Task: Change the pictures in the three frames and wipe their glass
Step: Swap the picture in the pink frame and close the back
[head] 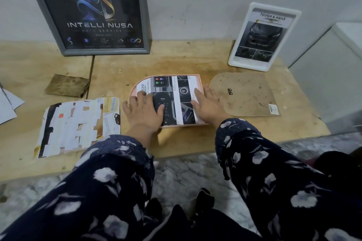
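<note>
A pink arch-shaped frame (pixel 199 80) lies flat on the wooden table (pixel 176 60), with a printed car-interior picture (pixel 177 92) laid in it. My left hand (pixel 144 110) presses flat on the picture's left part. My right hand (pixel 207 101) presses flat on its right edge. The frame's brown arch-shaped backing board (pixel 244 94) lies just to the right. A grey frame (pixel 92 17) with a dark poster leans on the wall at back left. A white frame (pixel 263 37) with a car print leans at back right.
An old picture covered in torn white paper (pixel 76 125) lies at front left. A brown cloth (pixel 67 85) sits behind it. Loose white sheets (pixel 8 103) lie at the far left edge. A grey box (pixel 333 76) stands to the right of the table.
</note>
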Demonstrator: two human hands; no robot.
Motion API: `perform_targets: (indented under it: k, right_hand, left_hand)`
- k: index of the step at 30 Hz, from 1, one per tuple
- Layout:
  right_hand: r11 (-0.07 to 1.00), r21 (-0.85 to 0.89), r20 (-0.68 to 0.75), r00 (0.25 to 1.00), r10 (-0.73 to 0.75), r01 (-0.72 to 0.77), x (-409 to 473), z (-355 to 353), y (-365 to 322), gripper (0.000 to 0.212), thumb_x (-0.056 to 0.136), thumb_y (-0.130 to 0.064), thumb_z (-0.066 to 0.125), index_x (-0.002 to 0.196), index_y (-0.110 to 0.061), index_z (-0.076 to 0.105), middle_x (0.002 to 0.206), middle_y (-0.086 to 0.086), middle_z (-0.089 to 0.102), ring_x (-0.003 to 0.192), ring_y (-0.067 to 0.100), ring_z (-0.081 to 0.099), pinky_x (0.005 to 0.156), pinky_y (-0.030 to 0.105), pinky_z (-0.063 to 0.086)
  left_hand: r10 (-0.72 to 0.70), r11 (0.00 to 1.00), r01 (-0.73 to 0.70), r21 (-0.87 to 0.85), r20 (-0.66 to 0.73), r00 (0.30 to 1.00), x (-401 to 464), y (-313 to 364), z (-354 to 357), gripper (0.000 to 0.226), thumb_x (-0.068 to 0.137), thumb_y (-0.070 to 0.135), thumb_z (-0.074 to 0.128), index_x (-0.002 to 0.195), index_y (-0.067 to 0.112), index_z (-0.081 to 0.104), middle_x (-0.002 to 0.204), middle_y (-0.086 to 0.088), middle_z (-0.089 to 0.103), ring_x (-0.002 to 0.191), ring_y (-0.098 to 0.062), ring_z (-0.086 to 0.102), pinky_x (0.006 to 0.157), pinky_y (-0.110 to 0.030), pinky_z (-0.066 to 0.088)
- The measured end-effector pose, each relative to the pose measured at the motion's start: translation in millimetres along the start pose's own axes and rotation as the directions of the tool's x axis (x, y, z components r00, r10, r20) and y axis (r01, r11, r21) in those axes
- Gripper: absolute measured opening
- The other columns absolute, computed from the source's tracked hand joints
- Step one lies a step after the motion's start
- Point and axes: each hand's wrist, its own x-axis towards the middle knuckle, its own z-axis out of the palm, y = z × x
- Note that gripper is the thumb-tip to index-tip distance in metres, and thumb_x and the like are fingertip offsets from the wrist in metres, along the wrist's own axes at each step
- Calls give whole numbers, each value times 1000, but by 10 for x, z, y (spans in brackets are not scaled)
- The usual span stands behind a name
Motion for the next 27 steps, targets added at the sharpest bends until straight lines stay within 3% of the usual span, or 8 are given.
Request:
perform_targets:
  k: [7, 13, 16, 19, 27]
  right_hand:
    - [996, -9, 3, 996, 87, -87, -54, -300, 761, 58, 100, -47, 30, 152, -26, 16, 161, 6, 1, 148, 27, 1, 119, 49, 9]
    - [975, 52, -2, 976, 216, -215, -95, -507, 1649, 58, 99, -42, 35, 151, -21, 21, 158, 11, 14, 143, 34, 12, 116, 47, 17]
    - [949, 90, -62, 950, 307, -301, -112, -555, 1941, 52, 96, -32, 40, 145, -19, 30, 147, 13, 30, 132, 36, 27, 106, 45, 29]
    - [903, 210, -87, 912, 400, -375, -107, -553, 2110, 49, 92, -19, 40, 141, -20, 36, 140, 13, 35, 126, 36, 31, 102, 44, 31]
    - [634, 614, 44, 821, 569, -471, 26, -591, 2290, 56, 86, -18, 51, 141, -17, 37, 138, 14, 44, 126, 36, 41, 106, 42, 38]
  left_hand:
    - [91, 994, -90, -61, 29, 995, 75, 1015, -62, 50, 95, 39, 44, 140, 20, 36, 143, -11, 31, 129, -31, 29, 104, -45, 25]
    - [114, 967, -84, -239, 113, 987, 99, 1909, 85, 51, 94, 29, 48, 142, 18, 37, 151, -12, 27, 134, -33, 32, 108, -45, 28]
    - [-3, 947, 70, -315, 210, 978, 117, 2203, 131, 51, 88, 26, 53, 137, 15, 42, 144, -13, 35, 130, -35, 36, 105, -45, 33]
    - [-114, 920, 217, -327, 306, 945, 124, 2381, 139, 54, 85, 23, 54, 135, 10, 38, 140, -16, 37, 130, -36, 32, 104, -45, 33]
    - [-287, 807, 413, -421, 332, 899, 266, 2431, 190, 62, 80, 24, 70, 133, 13, 39, 135, -17, 41, 127, -37, 35, 101, -44, 37]
